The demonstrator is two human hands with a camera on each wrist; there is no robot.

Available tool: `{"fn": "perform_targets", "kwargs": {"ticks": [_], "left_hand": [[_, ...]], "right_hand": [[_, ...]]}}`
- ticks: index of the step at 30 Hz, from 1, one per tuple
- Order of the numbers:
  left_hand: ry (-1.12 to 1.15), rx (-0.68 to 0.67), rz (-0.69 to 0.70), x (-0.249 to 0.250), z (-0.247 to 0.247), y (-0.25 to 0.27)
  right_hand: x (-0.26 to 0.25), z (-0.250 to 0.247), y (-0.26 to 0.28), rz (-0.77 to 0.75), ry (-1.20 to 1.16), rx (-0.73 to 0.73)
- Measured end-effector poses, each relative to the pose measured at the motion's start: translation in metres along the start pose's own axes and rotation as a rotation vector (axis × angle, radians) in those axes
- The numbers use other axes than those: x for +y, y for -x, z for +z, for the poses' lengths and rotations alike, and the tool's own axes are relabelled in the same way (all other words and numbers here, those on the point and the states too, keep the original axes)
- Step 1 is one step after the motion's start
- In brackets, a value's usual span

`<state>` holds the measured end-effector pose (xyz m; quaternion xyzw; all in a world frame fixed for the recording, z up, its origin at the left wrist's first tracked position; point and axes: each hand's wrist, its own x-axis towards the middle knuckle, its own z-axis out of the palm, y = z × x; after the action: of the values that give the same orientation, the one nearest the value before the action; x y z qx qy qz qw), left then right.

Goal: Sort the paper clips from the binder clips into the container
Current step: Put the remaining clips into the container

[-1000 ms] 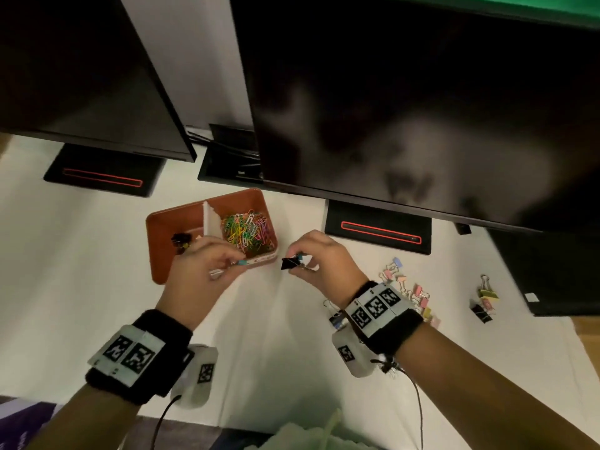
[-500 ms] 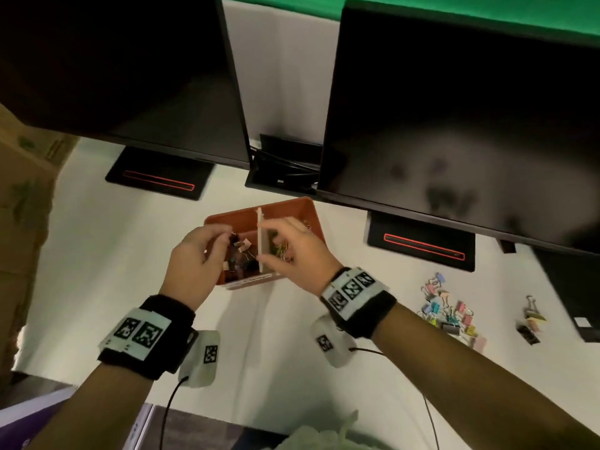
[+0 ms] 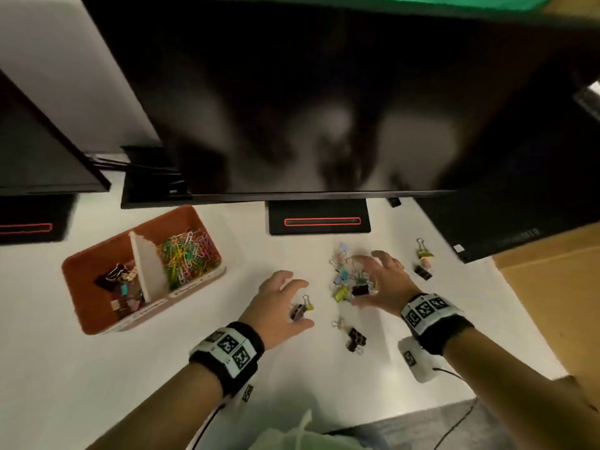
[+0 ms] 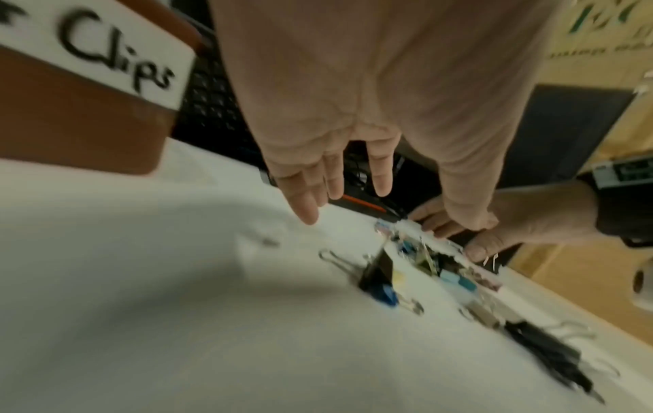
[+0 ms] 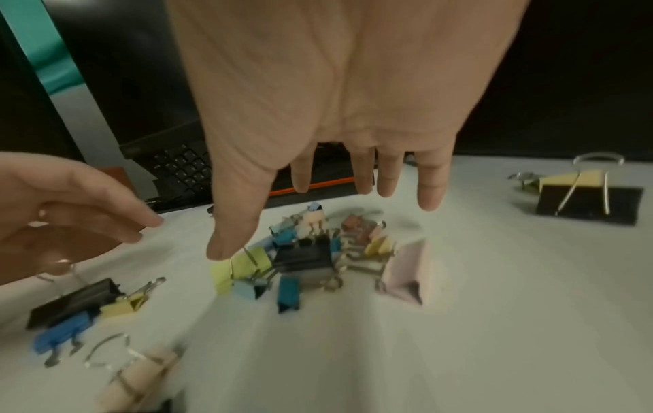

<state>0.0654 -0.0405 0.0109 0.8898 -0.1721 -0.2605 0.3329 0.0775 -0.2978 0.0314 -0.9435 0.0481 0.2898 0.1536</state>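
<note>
An orange container (image 3: 84, 287) sits at the left, split by a white divider (image 3: 147, 267). Its right half holds coloured paper clips (image 3: 188, 254); its left half holds several binder clips (image 3: 121, 280). A loose heap of coloured binder clips (image 3: 349, 280) (image 5: 310, 257) lies on the white table. My right hand (image 3: 378, 277) (image 5: 318, 206) hovers spread and empty over that heap. My left hand (image 3: 281, 302) (image 4: 353, 201) is spread and empty just above a small cluster of black, blue and yellow binder clips (image 3: 300, 310) (image 4: 379, 276).
More binder clips lie near me (image 3: 355, 339) and at the far right (image 3: 423, 264). Black monitors (image 3: 308, 108) overhang the back of the table, with stand bases (image 3: 319, 219) behind the clips. A cardboard surface (image 3: 552, 287) borders the table on the right.
Both hands have left the container and swung right to the loose binder clips. The black clip that the right hand pinched a second ago is gone from its fingers; both hands are now spread.
</note>
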Motion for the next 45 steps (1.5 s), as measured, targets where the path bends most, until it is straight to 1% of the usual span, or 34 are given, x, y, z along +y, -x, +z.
{"fn": "perform_targets", "kwargs": {"ticks": [2, 4, 5, 6, 8, 11, 14, 17, 21, 25, 29, 35, 38, 40, 43, 45], "left_hand": [[-0.086, -0.061, -0.020, 0.002, 0.016, -0.010], [-0.177, -0.109, 0.004, 0.001, 0.027, -0.016], [-0.218, -0.112, 0.028, -0.001, 0.032, -0.017], [-0.234, -0.102, 0.055, -0.002, 0.035, -0.018], [-0.176, -0.068, 0.099, -0.005, 0.040, -0.019], [-0.089, 0.002, 0.123, -0.012, 0.043, -0.020], [-0.042, 0.028, 0.074, -0.016, 0.040, -0.021], [0.015, 0.026, -0.005, -0.015, 0.036, -0.025], [0.037, 0.076, -0.054, -0.014, 0.030, -0.023], [0.073, 0.133, -0.062, -0.017, 0.023, -0.019], [0.186, 0.201, -0.128, -0.022, 0.018, -0.012], [0.194, 0.282, -0.136, -0.032, 0.004, 0.000], [0.247, 0.349, -0.111, -0.025, -0.015, 0.016], [0.285, 0.401, -0.073, -0.019, -0.034, 0.033], [0.360, 0.496, -0.062, -0.017, -0.069, 0.066], [0.388, 0.578, -0.108, -0.027, -0.094, 0.088]], "right_hand": [[-0.002, 0.007, -0.004, -0.044, -0.023, -0.029], [-0.007, 0.014, -0.009, -0.097, 0.006, -0.040], [-0.010, 0.017, -0.011, -0.115, 0.043, -0.039], [-0.013, 0.021, -0.013, -0.126, 0.078, -0.029], [-0.016, 0.026, -0.017, -0.144, 0.085, 0.006], [-0.017, 0.030, -0.022, -0.188, -0.028, 0.016], [-0.018, 0.028, -0.029, -0.244, -0.108, -0.037], [-0.019, 0.023, -0.034, -0.274, -0.105, -0.077], [-0.019, 0.018, -0.041, -0.276, -0.136, -0.110], [-0.021, 0.017, -0.045, -0.297, -0.161, -0.149], [-0.025, 0.017, -0.047, -0.336, -0.152, -0.138], [-0.038, 0.020, -0.044, -0.412, -0.124, -0.108], [-0.054, 0.020, -0.039, -0.504, -0.163, -0.059], [-0.074, 0.017, -0.034, -0.589, -0.195, -0.023], [-0.118, 0.011, -0.025, -0.730, -0.252, -0.013], [-0.156, 0.007, -0.021, -0.821, -0.274, -0.020]]}}
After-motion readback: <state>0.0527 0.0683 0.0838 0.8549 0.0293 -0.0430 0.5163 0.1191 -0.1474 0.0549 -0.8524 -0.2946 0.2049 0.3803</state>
